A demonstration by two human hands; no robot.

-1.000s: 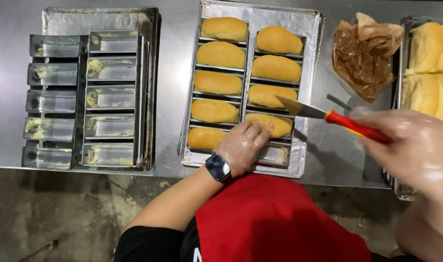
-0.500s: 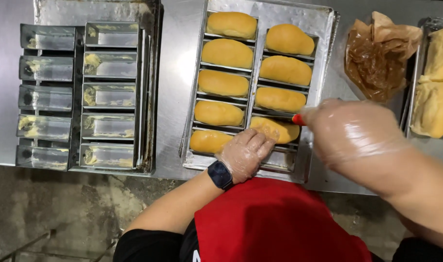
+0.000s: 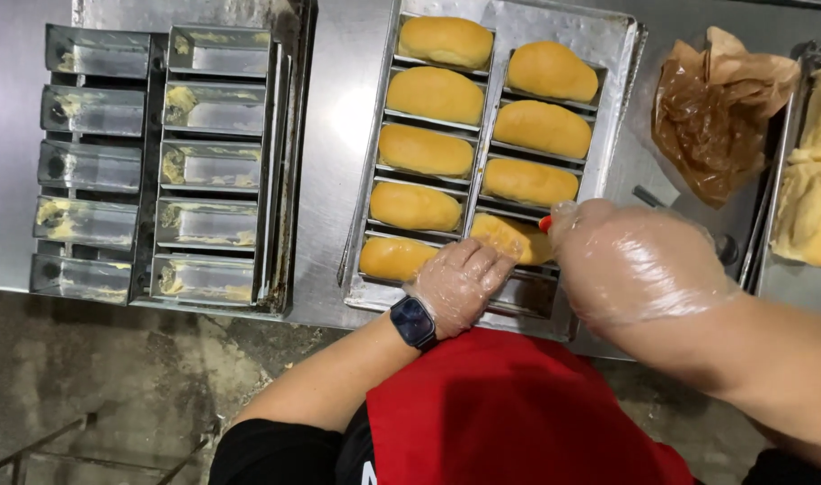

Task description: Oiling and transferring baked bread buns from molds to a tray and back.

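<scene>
A metal loaf tray (image 3: 612, 54) on the steel table holds several golden bread loaves (image 3: 436, 94) in two columns. My left hand (image 3: 459, 285), in a clear plastic glove and with a dark wristwatch (image 3: 413, 321) on the wrist, rests on the tray's near edge and touches the nearest right-column loaf (image 3: 503, 237). My right hand (image 3: 633, 260), also gloved, grips a red-handled knife (image 3: 545, 223) at that same loaf. The blade is hidden behind the hand and the loaf.
An empty set of greasy loaf tins (image 3: 159, 162) stands at the left. A crumpled brown paper and plastic bag (image 3: 711, 112) lies right of the bread tray. Pale unmoulded loaves (image 3: 810, 193) sit in a tray at the far right edge. The table's near edge (image 3: 249, 310) borders a concrete floor.
My right hand swung the knife in from the right down to the nearest right-column loaf, and now hides the blade. My left hand stayed on that end of the tray.
</scene>
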